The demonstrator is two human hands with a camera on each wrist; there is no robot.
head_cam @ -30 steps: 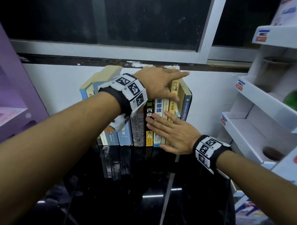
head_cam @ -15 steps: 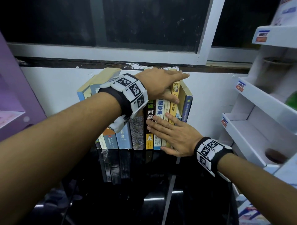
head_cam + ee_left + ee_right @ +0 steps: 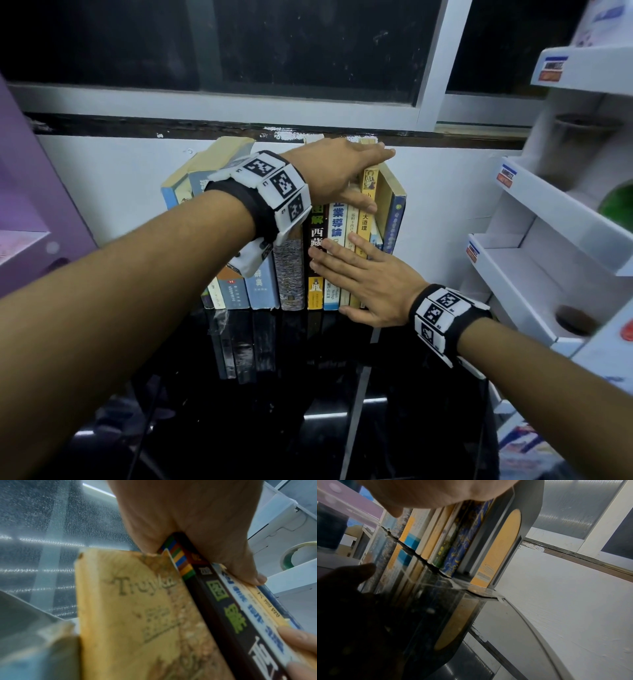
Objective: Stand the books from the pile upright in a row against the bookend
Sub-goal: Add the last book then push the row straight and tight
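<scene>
Several books stand spine-out in a row on the black table, against the white wall. The ones at the left end lean to the right. My left hand lies over the tops of the right-hand books, fingers straight and thumb down on the yellow spine. In the left wrist view its palm covers the book tops. My right hand presses flat on the lower spines, fingers straight. The grey metal bookend stands at the right end, beside the blue book.
A white display rack stands close on the right, with a tape roll on it. A purple cabinet is at the left. The window sill runs just above the books. The glossy table mirrors the row.
Both hands stay on the row in almost the same places. Only the view has shifted slightly.
</scene>
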